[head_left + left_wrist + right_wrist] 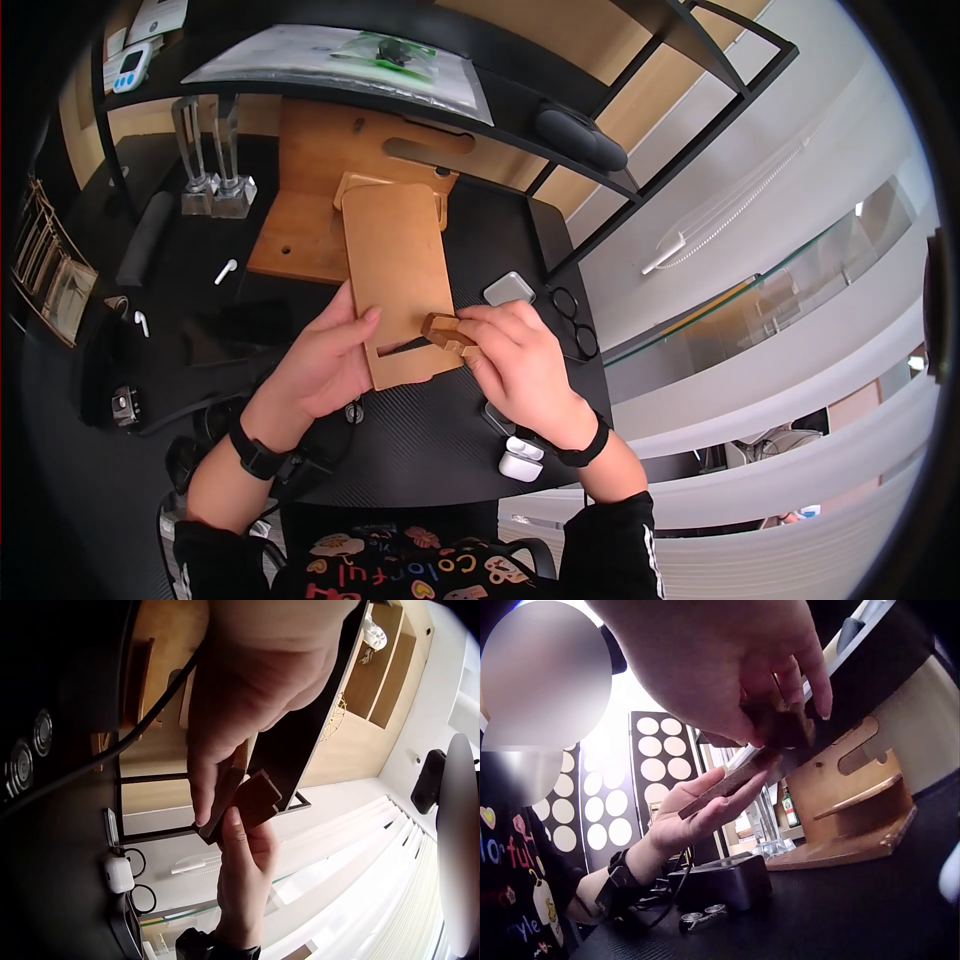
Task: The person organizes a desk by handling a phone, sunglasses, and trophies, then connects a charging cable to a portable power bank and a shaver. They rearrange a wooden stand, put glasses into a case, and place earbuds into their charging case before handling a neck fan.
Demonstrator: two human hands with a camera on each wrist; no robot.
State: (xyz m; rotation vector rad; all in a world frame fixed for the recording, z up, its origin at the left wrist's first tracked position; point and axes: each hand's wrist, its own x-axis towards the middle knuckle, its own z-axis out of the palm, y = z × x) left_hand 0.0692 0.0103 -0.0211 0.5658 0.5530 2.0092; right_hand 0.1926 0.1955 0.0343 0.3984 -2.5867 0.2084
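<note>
My left hand point(335, 355) grips a flat wooden board point(395, 255) by its near left edge, thumb on top and fingers beneath. A narrow slot point(402, 346) runs across the board near its close end. In my right hand point(525, 365) a small notched wooden piece point(445, 332) is pinched between thumb and fingers, right over the board beside the slot. The left wrist view shows this notched piece point(259, 799) against the board's edge. Seen from the right wrist, the board point(727, 784) is held up above the black desk, and the right fingers partly hide the small piece.
Behind the board stands a wooden stand point(310, 190) with an oblong cutout. Clear trophies point(232, 190) are left of it. Glasses point(575, 322), a silver-edged case point(510, 288) and an open earbud case point(520, 462) lie at the right. A black shelf point(510, 135) spans the back.
</note>
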